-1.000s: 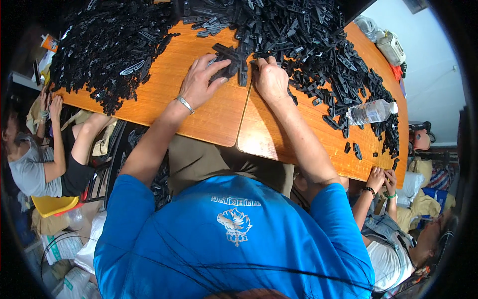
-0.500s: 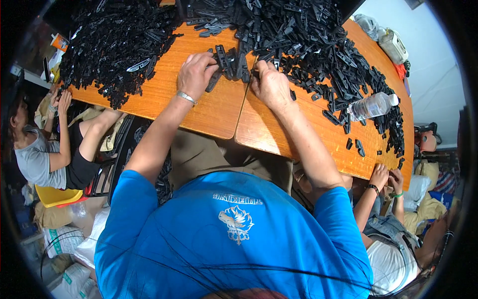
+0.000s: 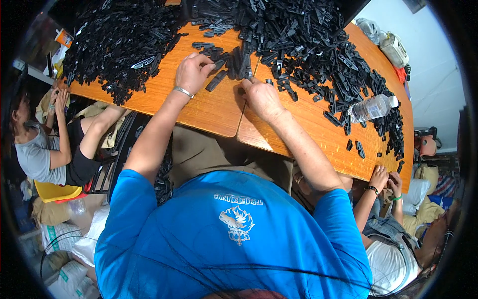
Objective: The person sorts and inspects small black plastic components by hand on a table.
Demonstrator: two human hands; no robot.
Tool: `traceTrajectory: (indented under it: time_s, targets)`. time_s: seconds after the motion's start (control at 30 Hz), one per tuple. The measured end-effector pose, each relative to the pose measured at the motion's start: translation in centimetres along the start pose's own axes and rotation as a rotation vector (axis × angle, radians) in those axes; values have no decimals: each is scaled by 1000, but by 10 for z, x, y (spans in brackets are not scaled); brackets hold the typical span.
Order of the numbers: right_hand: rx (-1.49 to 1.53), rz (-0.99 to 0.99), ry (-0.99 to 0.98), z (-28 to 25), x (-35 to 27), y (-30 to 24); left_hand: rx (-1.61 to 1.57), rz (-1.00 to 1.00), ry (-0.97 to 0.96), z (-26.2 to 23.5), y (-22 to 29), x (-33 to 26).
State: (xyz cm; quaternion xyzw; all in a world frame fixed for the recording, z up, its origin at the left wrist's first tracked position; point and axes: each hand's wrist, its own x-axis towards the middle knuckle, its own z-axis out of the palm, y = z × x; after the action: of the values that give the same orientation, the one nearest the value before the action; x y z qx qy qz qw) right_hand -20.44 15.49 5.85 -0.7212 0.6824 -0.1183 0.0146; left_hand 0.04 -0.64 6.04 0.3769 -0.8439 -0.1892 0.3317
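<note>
At the upper centre of the frame we see a loose cluster of long, narrow black plastic pieces (image 3: 234,65). On its right, several lie side by side, their length running up the frame. Toward its upper left, we find others lying askew, close together. At its lower left, one slanted black piece (image 3: 216,80) lies flat. Their finer details are too small for us to tell.

The tabletop (image 3: 211,113) looks like glossy wood, the pieces (image 3: 216,80) matt plastic, the bottle (image 3: 369,108) smooth plastic, the bracelet (image 3: 183,91) shiny metal.
</note>
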Motion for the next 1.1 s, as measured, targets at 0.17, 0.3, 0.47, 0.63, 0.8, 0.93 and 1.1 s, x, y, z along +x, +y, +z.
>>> traceTrajectory:
  time_s: [0.17,0.3,0.47,0.63,0.8,0.93,1.1]
  targets:
    - [201,41,75,-11,-3,-12,-612,-343,-228,-7,-15,-7]
    - [283,131,46,-15,-2,-21,-896,-537,-365,-21,-3,-19]
    - [326,165,116,-10,1,-20,-1064,-456,-342,-17,6,-25]
    - [313,164,81,-6,2,-19,-1033,-444,-351,-18,8,-24]
    - [385,192,114,-11,1,-21,-1033,-376,-320,-16,17,-27]
    - [502,177,166,-2,3,-29,-1059,-302,-352,-9,18,-36]
    - [660,235,154,-6,4,-40,-1127,-297,-419,-6,28,-36]
